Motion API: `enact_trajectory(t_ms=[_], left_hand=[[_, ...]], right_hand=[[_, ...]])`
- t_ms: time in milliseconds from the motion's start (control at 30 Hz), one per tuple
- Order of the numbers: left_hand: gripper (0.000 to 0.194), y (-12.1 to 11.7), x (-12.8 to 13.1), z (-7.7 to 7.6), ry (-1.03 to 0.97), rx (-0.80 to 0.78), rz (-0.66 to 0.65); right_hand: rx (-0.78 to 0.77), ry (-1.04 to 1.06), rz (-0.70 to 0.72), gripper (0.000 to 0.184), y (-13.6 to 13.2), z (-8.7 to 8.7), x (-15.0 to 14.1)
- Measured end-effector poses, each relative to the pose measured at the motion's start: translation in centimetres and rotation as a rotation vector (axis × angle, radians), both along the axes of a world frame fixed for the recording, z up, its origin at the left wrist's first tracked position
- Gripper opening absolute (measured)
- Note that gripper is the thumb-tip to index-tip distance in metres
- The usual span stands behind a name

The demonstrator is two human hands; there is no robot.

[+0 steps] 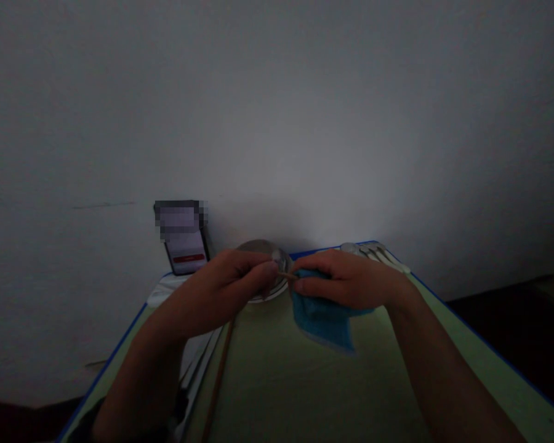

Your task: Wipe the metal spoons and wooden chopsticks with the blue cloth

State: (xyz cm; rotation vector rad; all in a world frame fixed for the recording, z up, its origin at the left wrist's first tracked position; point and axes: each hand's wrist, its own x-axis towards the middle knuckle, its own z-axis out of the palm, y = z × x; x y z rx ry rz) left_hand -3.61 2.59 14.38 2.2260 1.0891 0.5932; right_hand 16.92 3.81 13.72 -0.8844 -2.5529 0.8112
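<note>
My left hand (240,277) is closed, pinching one end of a thin tan stick (287,275) in front of me, above the table. Only a short length of the stick shows between my hands, so I cannot tell its kind. My right hand (339,277) is closed on a blue cloth (325,323), which is folded about the stick's other end and hangs down below my fingers. Right behind my hands stands a shiny round bowl (258,246), partly hidden by them.
Against the wall at the back left leans a phone (188,249). Several pieces of cutlery (381,253) lie at the back right. Along the left side of the green table (314,394) run a long brown strip (219,381) and some white sheets (196,354). The table has a blue edge.
</note>
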Motion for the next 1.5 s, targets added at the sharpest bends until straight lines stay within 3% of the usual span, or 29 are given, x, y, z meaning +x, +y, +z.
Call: enact_trajectory(t_ms=[367,567,700,967,1200,1367,1500], left_hand=[[0.035,-0.1,0.2,0.2,0.108,0.048,-0.03],[0.034,0.2,0.3,0.3,0.101,0.142,0.103],[0.035,0.5,-0.1,0.0,0.05,0.151,0.147],[0.031,0.2,-1.8,-0.2,0.12,0.012,-0.069],[0.031,-0.3,-1.4,0.2,0.239,0.016,-0.102],[0.032,-0.2,0.1,0.0,0.232,0.029,-0.135],[0.031,-0.3,-0.3,-0.2,0.194,-0.036,-0.158]], right_hand=[[-0.05,-0.018,-0.008,0.032,0.2,-0.4,0.2],[-0.125,0.086,-0.138,0.045,0.3,-0.7,0.4],[-0.139,0.078,-0.102,0.039,0.6,-0.9,0.9],[0.042,0.024,-0.109,0.03,0.5,-0.3,1.2],[0.071,-0.06,-0.05,0.028,-0.2,0.2,0.3],[0.092,-0.059,-0.003,0.026,-0.3,0.2,-0.1],[0.054,-0.027,0.022,0.025,-0.3,0.3,0.1]])
